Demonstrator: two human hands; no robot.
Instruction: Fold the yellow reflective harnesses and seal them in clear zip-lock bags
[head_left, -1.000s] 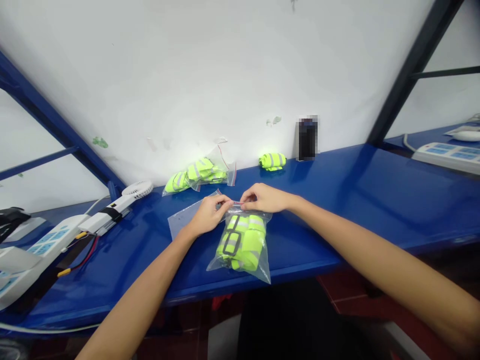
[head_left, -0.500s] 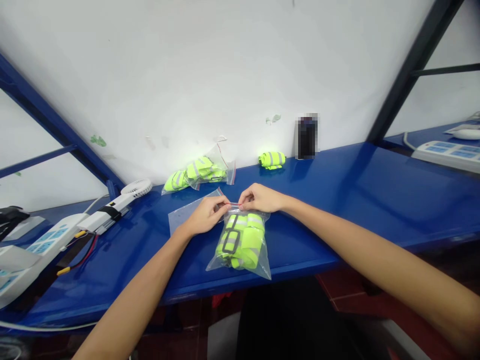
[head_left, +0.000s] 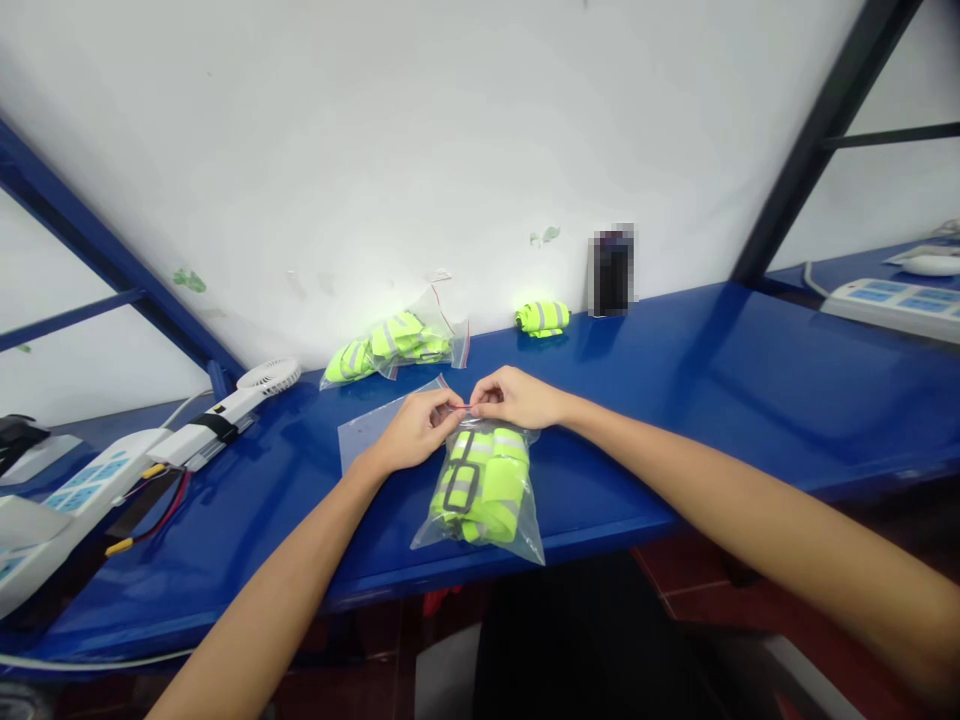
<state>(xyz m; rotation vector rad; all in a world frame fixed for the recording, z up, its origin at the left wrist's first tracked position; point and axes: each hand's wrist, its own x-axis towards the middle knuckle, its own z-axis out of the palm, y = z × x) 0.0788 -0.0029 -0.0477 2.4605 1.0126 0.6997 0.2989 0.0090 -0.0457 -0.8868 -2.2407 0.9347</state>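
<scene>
A clear zip bag point(head_left: 531, 520) lies near the table's front edge, its red-lined top edge facing away from me. Inside it is a rolled neon-yellow reflective strap point(head_left: 504, 480) with grey bands and a black buckle point(head_left: 460, 486). My left hand point(head_left: 417, 428) pinches the bag's top edge between thumb and finger. Close beside it, my right hand point(head_left: 516, 397) pinches the same edge, the fingertips of both hands almost touching. A flat clear zip bag point(head_left: 361, 430) lies partly under my left hand.
Bagged yellow straps point(head_left: 390, 342) lie against the wall, with a loose rolled strap point(head_left: 543, 318) to their right. A pixelated dark object point(head_left: 612, 275) leans there too. At left are a white fan point(head_left: 268, 376), a wired white pack point(head_left: 202, 436) and a power strip point(head_left: 94, 490).
My right hand has slid slightly left along the bag's top edge, closing the gap to my left hand. The left hand and the bag stay nearly in place.
</scene>
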